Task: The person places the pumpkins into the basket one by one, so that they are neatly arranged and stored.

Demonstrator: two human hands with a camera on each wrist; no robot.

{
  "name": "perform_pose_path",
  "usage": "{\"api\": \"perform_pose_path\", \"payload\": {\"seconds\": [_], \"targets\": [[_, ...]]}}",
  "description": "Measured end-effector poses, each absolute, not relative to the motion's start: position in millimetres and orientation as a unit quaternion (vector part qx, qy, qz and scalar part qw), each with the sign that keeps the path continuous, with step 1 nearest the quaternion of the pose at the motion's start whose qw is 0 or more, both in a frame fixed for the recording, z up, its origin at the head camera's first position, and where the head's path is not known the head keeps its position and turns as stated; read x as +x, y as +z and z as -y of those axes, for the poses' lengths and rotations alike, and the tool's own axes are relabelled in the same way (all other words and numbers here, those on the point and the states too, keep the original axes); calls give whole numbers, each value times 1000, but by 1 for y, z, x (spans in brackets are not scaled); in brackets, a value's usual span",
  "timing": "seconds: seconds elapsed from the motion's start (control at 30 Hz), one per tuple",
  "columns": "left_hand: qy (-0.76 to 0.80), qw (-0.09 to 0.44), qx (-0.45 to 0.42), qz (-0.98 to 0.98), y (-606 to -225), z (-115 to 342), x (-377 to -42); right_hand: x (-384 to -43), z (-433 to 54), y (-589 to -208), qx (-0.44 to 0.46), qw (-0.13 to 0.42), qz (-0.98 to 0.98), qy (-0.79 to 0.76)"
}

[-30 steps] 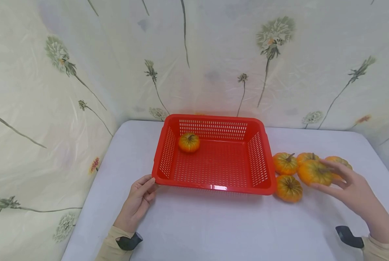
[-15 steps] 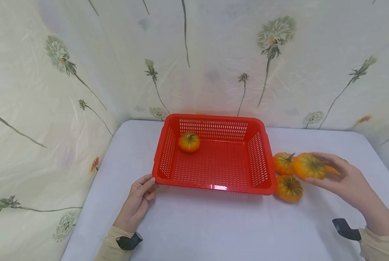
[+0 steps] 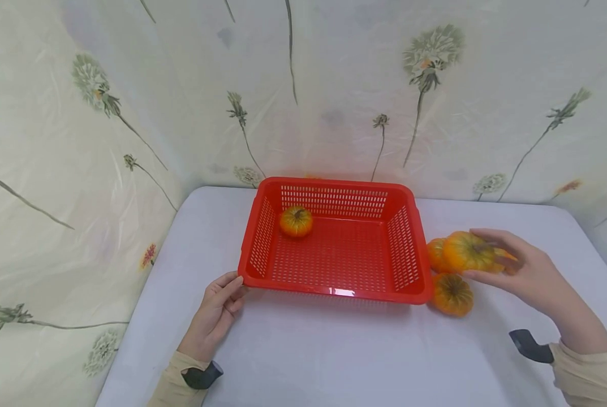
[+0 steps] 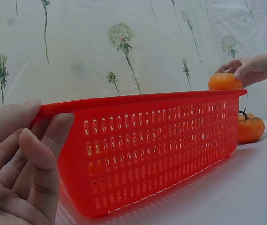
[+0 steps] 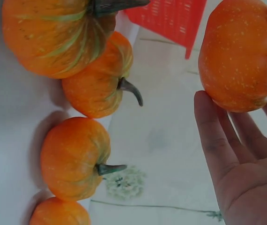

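My left hand (image 3: 219, 311) pinches the near left corner of a red plastic basket (image 3: 334, 291), thumb on top of the rim and fingers under it, as the left wrist view also shows. One small orange pumpkin (image 3: 296, 221) sits inside at the far left. Off the basket's right side, my right hand (image 3: 524, 271) holds another small pumpkin (image 3: 467, 252) in the air between thumb and fingers. In the right wrist view this held pumpkin (image 5: 241, 56) is apart from the several pumpkins standing on the table. The held one partly hides those behind it in the head view.
Beside the basket's right wall stand a near pumpkin (image 3: 452, 295) and a partly covered pumpkin (image 3: 435, 255). More pumpkins, such as this stemmed one (image 5: 77, 159), line up on the white-covered table (image 3: 334, 356). A flower-printed sheet (image 3: 328, 85) hangs behind.
My right hand has moved left and slightly away from me with its pumpkin, toward the basket's right side. The left hand and the basket have stayed in place.
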State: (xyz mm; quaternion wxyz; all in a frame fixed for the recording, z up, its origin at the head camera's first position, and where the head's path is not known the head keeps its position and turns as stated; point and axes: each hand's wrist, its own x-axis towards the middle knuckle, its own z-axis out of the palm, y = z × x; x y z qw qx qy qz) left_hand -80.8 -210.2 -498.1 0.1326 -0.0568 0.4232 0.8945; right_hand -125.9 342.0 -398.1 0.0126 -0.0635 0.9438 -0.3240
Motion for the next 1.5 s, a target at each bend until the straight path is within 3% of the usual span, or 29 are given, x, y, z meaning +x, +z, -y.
{"api": "perform_pose_path", "payload": {"seconds": [0.33, 1.17, 1.5], "targets": [[895, 133, -53, -423, -500, 209, -82, -132, -325, -386, -76, 19, -944, -320], [896, 132, -53, -421, -500, 210, -81, -154, -262, -362, -155, 121, -914, -356], [895, 133, -51, -423, -500, 210, -81, -163, -238, -363, -188, 131, -912, -341]]}}
